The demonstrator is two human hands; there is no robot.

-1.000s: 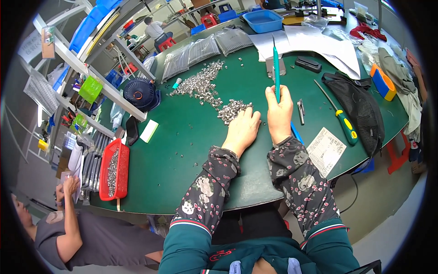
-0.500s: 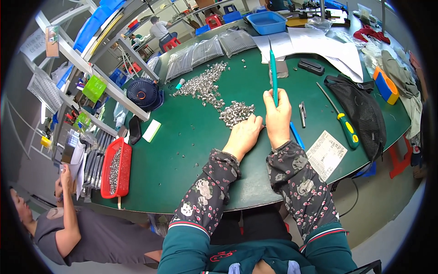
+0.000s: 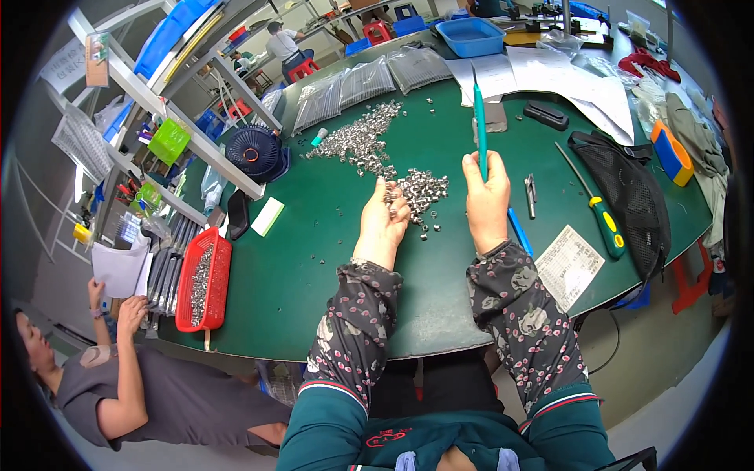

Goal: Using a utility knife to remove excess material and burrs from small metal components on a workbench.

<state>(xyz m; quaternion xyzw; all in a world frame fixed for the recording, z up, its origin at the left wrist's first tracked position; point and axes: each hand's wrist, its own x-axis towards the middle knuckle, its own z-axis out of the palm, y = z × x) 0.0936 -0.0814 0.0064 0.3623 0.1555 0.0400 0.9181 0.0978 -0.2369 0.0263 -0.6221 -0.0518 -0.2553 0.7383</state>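
Observation:
My left hand (image 3: 382, 225) is at the left edge of a small pile of shiny metal pieces (image 3: 424, 188). Its fingers are curled, with a few of the pieces showing between them. Upright in the fist of my right hand (image 3: 487, 206) is a slim teal-handled tool (image 3: 480, 118) with a thin dark pointed tip. A larger heap of the same metal pieces (image 3: 357, 140) spreads behind, toward the far left. Between my hands a few loose pieces lie on the green table (image 3: 314, 290).
To the left stand a red basket (image 3: 223, 286) of metal pieces and a dark fan (image 3: 255, 153). A screwdriver (image 3: 605, 224), a paper slip (image 3: 567, 267) and a black mesh bag (image 3: 628, 196) lie right. Beyond are filled plastic bags (image 3: 365, 85) and a blue tub (image 3: 471, 38). A co-worker (image 3: 157, 392) handles papers at left.
My left hand has moved left from the pile's near side and turned, with pieces now among its fingers. My right hand still holds the tool upright. The co-worker's hands have shifted.

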